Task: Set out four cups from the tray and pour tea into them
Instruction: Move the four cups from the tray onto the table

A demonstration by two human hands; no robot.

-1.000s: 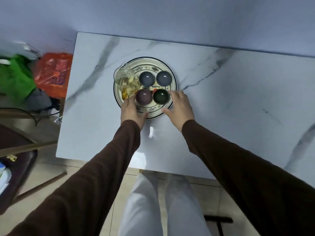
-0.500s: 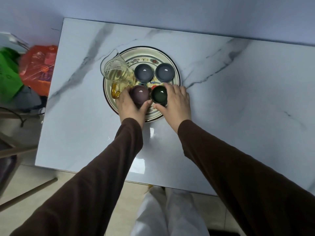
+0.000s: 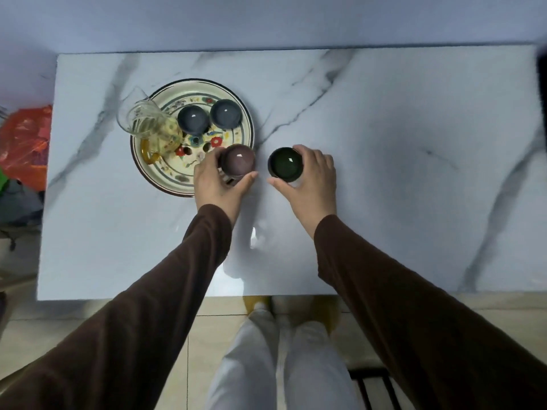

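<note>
A round flowered tray [image 3: 165, 179] sits on the left half of the marble table [image 3: 384, 173]. On it stand two grey-blue cups [image 3: 193, 119] [image 3: 226, 113] and a glass pitcher of yellow tea [image 3: 151, 125] with an amber handle. My left hand [image 3: 214, 182] grips a purple cup [image 3: 238, 159] over the tray's right rim. My right hand [image 3: 307, 182] grips a dark green cup [image 3: 285, 164] just right of the tray, over the table.
An orange plastic bag [image 3: 25, 143] lies beyond the table's left edge. The table's right half shows bare marble. My legs [image 3: 281, 350] and the tiled floor are below the near edge.
Both hands closed on the two near cups and carried them rightward off the tray's centre; the green cup now lies outside the tray. The camera view shifted, so the tray appears further left.
</note>
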